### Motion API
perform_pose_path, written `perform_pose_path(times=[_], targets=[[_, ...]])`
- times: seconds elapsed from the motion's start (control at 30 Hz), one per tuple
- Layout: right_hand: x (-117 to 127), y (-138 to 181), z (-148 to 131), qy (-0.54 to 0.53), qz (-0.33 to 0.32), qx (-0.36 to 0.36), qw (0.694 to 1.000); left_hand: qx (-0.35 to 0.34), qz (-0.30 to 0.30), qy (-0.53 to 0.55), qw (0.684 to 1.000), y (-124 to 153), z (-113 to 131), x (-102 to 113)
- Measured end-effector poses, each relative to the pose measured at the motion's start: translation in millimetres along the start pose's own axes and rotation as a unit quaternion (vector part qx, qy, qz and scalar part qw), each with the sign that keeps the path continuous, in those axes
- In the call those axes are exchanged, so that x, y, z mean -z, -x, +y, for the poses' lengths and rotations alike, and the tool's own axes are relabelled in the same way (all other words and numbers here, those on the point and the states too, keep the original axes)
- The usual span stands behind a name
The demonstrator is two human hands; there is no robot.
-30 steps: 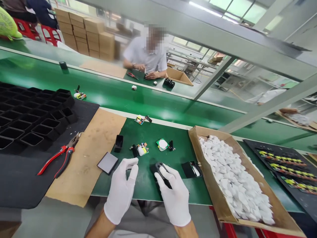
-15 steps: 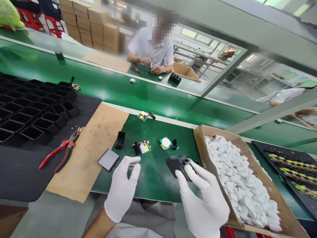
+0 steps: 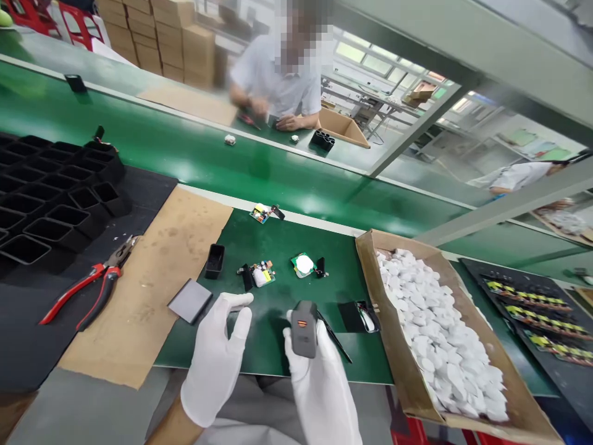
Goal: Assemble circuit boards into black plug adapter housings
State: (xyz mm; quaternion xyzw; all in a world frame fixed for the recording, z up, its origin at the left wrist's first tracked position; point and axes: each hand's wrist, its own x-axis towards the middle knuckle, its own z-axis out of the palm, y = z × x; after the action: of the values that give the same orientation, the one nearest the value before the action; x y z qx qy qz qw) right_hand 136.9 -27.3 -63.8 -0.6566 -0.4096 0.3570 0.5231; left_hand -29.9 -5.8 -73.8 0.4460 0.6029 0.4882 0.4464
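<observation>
My right hand (image 3: 322,386), in a white glove, grips a small grey-black module (image 3: 304,329) upright over the near edge of the green mat (image 3: 287,281); a thin dark strip (image 3: 334,337) sticks out beside it. My left hand (image 3: 214,363), also gloved, hovers a little to the left with thumb and forefinger curled towards each other and nothing visible between them. On the mat ahead lie a black cup-shaped housing (image 3: 214,260), two small circuit boards (image 3: 259,275) (image 3: 304,265) and a black part (image 3: 359,316).
A cardboard box (image 3: 375,272) of white pieces sits at the right. Red-handled pliers (image 3: 86,287) lie on brown cardboard (image 3: 152,278) at the left, beside a grey square plate (image 3: 190,301) and trays of black housings (image 3: 50,204). A person works across the green conveyor (image 3: 194,164).
My right hand swung out right towards the box with the module, then came back to the middle and turned it upright. The left hand stayed nearly still.
</observation>
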Motion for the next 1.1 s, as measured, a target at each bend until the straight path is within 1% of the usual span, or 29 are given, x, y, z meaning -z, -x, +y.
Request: perform_pose_path(times=[0.03,0.07,0.1,0.13,0.2,0.23,0.27,0.37,0.43,0.47,0.5,0.57,0.6,0.63,0.7,0.77,0.8,0.83,0.87,0.9,0.93,1.0,1.03,1.1], targets=[[-1.5,4.5,-3.6,-0.071,-0.010,-0.058,0.996,0.003,0.000,-0.002,1.000,0.3,0.3,0.2],[-2.1,8.2,-6.3,-0.144,-0.022,-0.118,0.982,0.004,0.000,-0.005,1.000,0.4,0.5,0.4],[-1.4,10.6,-8.0,-0.209,-0.038,-0.173,0.962,0.004,0.000,-0.009,1.000,0.5,0.5,0.5],[0.5,11.7,-8.8,-0.255,-0.056,-0.213,0.941,0.002,0.000,-0.013,1.000,0.6,0.4,0.6],[6.5,10.7,-7.8,-0.303,-0.089,-0.257,0.913,-0.002,-0.002,-0.021,1.000,0.7,0.0,0.6],[9.9,9.6,-6.1,-0.315,-0.100,-0.264,0.906,-0.003,-0.002,-0.025,1.000,0.7,-0.2,0.5],[12.7,8.6,-3.8,-0.313,-0.104,-0.258,0.908,-0.005,-0.004,-0.029,1.000,0.8,-0.4,0.5],[14.8,9.8,5.6,-0.298,-0.088,-0.216,0.926,-0.007,-0.003,-0.040,0.999,1.1,-0.8,0.3],[10.7,13.4,11.0,-0.300,-0.078,-0.200,0.930,-0.008,-0.002,-0.047,0.999,1.1,-1.1,0.4],[7.9,14.7,12.3,-0.287,-0.072,-0.187,0.937,-0.009,-0.001,-0.050,0.999,1.0,-1.3,0.4],[5.3,15.0,12.2,-0.254,-0.059,-0.164,0.951,-0.011,-0.001,-0.053,0.999,0.9,-1.5,0.5],[3.0,11.1,6.8,-0.122,-0.013,-0.088,0.989,-0.016,-0.001,-0.055,0.998,0.8,-2.2,0.6],[4.1,6.8,1.6,-0.046,0.012,-0.051,0.998,-0.020,-0.001,-0.055,0.998,0.9,-2.7,0.6],[6.8,1.4,-4.7,0.024,0.041,-0.017,0.999,-0.022,0.000,-0.055,0.998,1.1,-3.2,0.4],[15.5,-10.8,-17.9,0.115,0.111,0.058,0.985,-0.025,-0.001,-0.056,0.998,1.6,-4.2,-0.2],[24.1,-21.0,-26.2,0.174,0.165,0.187,0.953,-0.026,-0.003,-0.057,0.998,1.9,-4.9,-1.0],[26.7,-24.7,-26.7,0.207,0.168,0.259,0.928,-0.028,-0.005,-0.058,0.998,1.8,-5.1,-1.2],[27.6,-27.2,-24.4,0.239,0.146,0.320,0.905,-0.029,-0.007,-0.058,0.998,1.5,-5.2,-1.3],[27.1,-28.9,-19.6,0.268,0.109,0.360,0.887,-0.031,-0.008,-0.059,0.998,1.2,-5.3,-1.1],[25.3,-29.7,-12.7,0.296,0.070,0.382,0.873,-0.033,-0.006,-0.061,0.998,0.7,-5.3,-0.6],[22.8,-30.1,-4.6,0.321,0.041,0.388,0.863,-0.034,-0.005,-0.065,0.997,0.3,-5.5,-0.1],[18.1,-30.1,11.4,0.353,0.015,0.377,0.856,-0.043,-0.003,-0.076,0.996,-0.1,-6.0,0.0],[16.6,-30.0,17.7,0.357,0.010,0.366,0.859,-0.054,-0.008,-0.086,0.995,0.1,-6.4,-1.0],[15.2,-29.0,24.8,0.328,0.004,0.314,0.891,-0.099,-0.032,-0.116,0.988,1.4,-7.2,-6.8]])
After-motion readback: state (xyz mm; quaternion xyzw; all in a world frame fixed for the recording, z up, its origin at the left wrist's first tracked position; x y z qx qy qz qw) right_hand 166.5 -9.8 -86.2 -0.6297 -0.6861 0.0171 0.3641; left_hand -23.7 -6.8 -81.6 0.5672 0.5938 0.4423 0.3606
